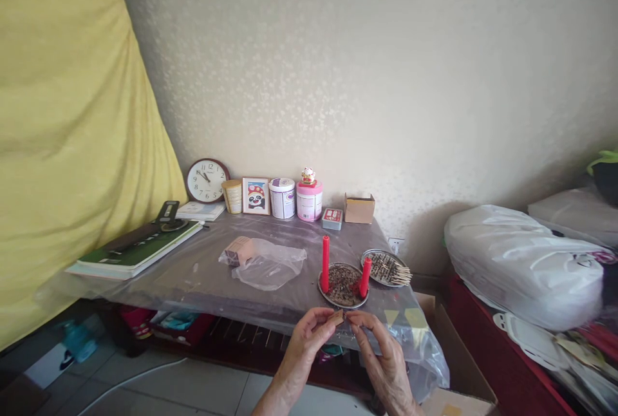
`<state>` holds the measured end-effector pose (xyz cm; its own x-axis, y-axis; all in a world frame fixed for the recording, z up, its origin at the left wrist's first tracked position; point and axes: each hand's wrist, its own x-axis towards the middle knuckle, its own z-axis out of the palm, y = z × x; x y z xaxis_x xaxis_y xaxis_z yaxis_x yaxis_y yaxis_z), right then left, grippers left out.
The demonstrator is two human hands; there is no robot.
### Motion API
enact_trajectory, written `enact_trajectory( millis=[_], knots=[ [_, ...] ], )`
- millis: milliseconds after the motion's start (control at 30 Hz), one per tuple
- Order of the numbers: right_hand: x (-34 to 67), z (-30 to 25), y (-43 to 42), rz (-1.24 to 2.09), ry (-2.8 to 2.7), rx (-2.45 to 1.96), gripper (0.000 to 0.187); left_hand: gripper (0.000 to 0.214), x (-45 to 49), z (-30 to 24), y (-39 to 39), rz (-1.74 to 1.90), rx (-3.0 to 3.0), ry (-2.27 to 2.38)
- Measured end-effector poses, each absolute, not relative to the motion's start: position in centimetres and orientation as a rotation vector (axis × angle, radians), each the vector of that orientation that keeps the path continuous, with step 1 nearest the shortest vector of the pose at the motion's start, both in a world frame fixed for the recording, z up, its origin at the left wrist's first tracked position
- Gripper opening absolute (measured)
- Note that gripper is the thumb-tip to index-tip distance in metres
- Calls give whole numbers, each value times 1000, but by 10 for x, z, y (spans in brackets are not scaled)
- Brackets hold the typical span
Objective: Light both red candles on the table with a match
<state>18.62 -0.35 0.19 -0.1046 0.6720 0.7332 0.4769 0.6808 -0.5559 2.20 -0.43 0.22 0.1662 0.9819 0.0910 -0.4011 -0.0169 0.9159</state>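
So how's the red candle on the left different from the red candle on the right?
The left candle is taller; the right candle is shorter. The left candle stands nearly upright, while the right candle leans a little, its top toward the right of the picture. Both are red, stand on the same round plate and show no flame.

Small box (337, 318) (in left hand (309, 336))

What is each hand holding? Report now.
Left hand: closed, holding a small brown box.
Right hand: bent, close to the box; whether it grips anything cannot be told.
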Motion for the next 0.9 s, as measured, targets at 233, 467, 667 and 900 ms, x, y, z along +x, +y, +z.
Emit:
enact_trajectory(
  millis=[233, 467, 667, 900],
  knots=[
    [184, 9, -4, 258, -1699, -947, 14, 24, 22, 3, -3, 1298, 997, 736],
    [175, 17, -5, 290, -1645, -982, 15, 24, 21, 15, -6, 1344, 913, 675],
    [168, 22, -2, 244, -1622, -968, 14, 27, 20, 17, -4, 1371, 801, 643],
    [163, 21, 0, 78, -1698, -945, 15, 25, 19, 14, -4, 1391, 779, 611]
  ],
)
